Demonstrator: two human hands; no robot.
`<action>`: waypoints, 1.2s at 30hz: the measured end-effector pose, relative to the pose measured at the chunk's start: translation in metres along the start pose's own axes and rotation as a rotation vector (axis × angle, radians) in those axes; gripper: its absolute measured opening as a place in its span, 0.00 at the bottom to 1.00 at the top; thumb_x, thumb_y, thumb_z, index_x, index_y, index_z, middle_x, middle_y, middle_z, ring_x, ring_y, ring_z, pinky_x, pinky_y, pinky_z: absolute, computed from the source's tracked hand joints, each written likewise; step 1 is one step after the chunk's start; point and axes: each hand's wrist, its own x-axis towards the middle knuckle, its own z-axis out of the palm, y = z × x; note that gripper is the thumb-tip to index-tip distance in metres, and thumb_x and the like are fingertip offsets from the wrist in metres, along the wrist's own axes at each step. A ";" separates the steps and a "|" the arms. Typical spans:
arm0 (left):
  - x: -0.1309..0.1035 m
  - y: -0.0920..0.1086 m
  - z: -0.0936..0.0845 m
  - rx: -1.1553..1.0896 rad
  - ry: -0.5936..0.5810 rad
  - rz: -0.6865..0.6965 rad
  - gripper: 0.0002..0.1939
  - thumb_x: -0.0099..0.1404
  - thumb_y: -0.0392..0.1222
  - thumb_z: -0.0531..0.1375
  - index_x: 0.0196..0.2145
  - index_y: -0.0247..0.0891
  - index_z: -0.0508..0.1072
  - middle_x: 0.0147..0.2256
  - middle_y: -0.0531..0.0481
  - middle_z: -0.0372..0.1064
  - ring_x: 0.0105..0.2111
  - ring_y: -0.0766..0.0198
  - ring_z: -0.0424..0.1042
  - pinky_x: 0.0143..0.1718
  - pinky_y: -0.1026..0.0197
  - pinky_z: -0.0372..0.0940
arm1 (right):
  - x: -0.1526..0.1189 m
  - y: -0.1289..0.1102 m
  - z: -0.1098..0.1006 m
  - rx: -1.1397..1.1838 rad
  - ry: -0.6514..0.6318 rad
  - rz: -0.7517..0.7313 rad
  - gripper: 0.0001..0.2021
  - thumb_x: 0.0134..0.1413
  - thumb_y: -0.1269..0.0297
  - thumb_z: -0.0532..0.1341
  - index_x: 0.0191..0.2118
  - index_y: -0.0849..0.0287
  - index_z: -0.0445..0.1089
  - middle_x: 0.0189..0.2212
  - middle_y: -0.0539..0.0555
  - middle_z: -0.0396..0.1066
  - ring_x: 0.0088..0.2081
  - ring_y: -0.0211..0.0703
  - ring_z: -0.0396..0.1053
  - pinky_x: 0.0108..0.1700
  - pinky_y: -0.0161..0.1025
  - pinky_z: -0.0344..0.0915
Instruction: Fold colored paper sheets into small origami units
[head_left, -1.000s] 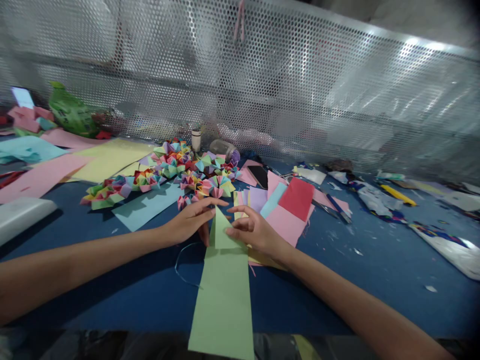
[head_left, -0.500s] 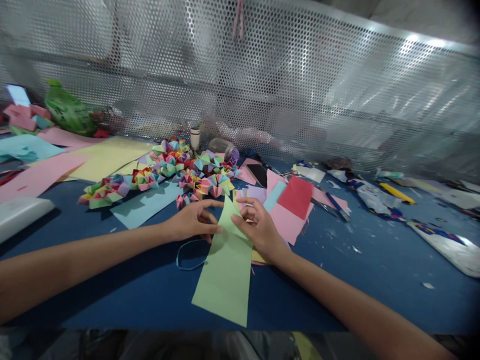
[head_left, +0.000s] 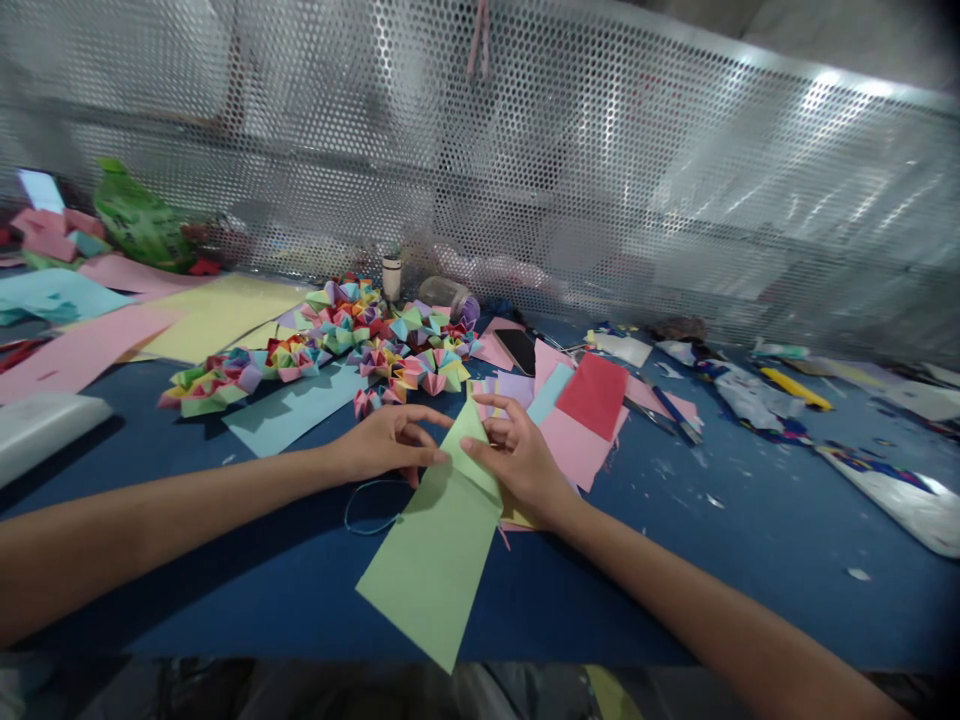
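Note:
A long sheet of light green paper (head_left: 427,560), its top folded over to a point, is held between my two hands above the blue table. My left hand (head_left: 394,440) pinches its left edge between thumb and fingers. On the folded upper corner, my right hand (head_left: 521,455) grips with the thumb in front and the fingers behind. A thin blue loop of string (head_left: 367,530) lies beside the paper, below my left hand. Just beyond the hands sit several multicoloured folded-paper pieces (head_left: 409,355). Right of my right hand lies a stack of pink paper (head_left: 577,450) with a red paper (head_left: 594,393) on top.
A dark phone (head_left: 516,350), a blue pen-like tool (head_left: 671,408) and a yellow cutter-like tool (head_left: 796,388) lie farther back. Large coloured sheets (head_left: 225,315) and a green bag (head_left: 139,220) are at left. A perforated metal panel (head_left: 562,150) stands behind the table.
The lower end of the green paper has swung left and the sheet has turned; its top fold shows more clearly. Both hands keep almost the same place and grip.

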 end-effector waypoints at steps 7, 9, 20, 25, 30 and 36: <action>-0.002 0.001 0.000 -0.055 0.015 0.018 0.23 0.53 0.41 0.65 0.47 0.34 0.70 0.25 0.55 0.71 0.16 0.70 0.69 0.19 0.67 0.68 | 0.001 0.001 -0.001 -0.009 0.011 -0.044 0.24 0.46 0.61 0.64 0.48 0.57 0.56 0.24 0.46 0.65 0.26 0.38 0.65 0.28 0.36 0.62; -0.003 0.002 0.001 -0.073 0.022 0.037 0.24 0.52 0.41 0.66 0.47 0.33 0.70 0.25 0.54 0.71 0.15 0.71 0.68 0.18 0.67 0.68 | 0.001 0.001 -0.001 -0.020 0.017 -0.057 0.24 0.46 0.61 0.64 0.48 0.57 0.56 0.23 0.46 0.65 0.25 0.38 0.65 0.28 0.36 0.61; -0.004 0.004 0.002 -0.065 0.024 0.087 0.24 0.51 0.39 0.66 0.46 0.31 0.73 0.23 0.54 0.71 0.16 0.71 0.67 0.18 0.69 0.65 | 0.000 0.001 -0.001 -0.018 0.029 -0.074 0.25 0.44 0.59 0.65 0.47 0.57 0.57 0.24 0.47 0.66 0.25 0.38 0.65 0.28 0.35 0.61; -0.003 -0.002 0.000 -0.032 -0.010 0.072 0.24 0.50 0.39 0.67 0.46 0.32 0.73 0.22 0.53 0.72 0.17 0.70 0.68 0.20 0.68 0.67 | -0.001 -0.001 -0.001 0.024 0.023 -0.049 0.26 0.42 0.58 0.66 0.47 0.56 0.59 0.21 0.44 0.64 0.23 0.36 0.63 0.26 0.33 0.58; -0.001 -0.007 -0.003 -0.007 -0.092 0.070 0.25 0.51 0.37 0.66 0.48 0.34 0.72 0.20 0.55 0.70 0.16 0.73 0.65 0.19 0.70 0.65 | 0.001 -0.002 -0.003 0.150 0.032 -0.008 0.25 0.42 0.59 0.67 0.47 0.55 0.59 0.19 0.42 0.62 0.20 0.33 0.61 0.24 0.32 0.56; -0.001 -0.003 -0.002 -0.004 -0.085 0.085 0.26 0.52 0.37 0.65 0.50 0.34 0.71 0.21 0.55 0.69 0.17 0.74 0.64 0.19 0.70 0.65 | 0.005 -0.007 -0.005 0.135 0.133 0.031 0.26 0.34 0.61 0.70 0.42 0.59 0.63 0.15 0.39 0.58 0.18 0.29 0.54 0.22 0.31 0.50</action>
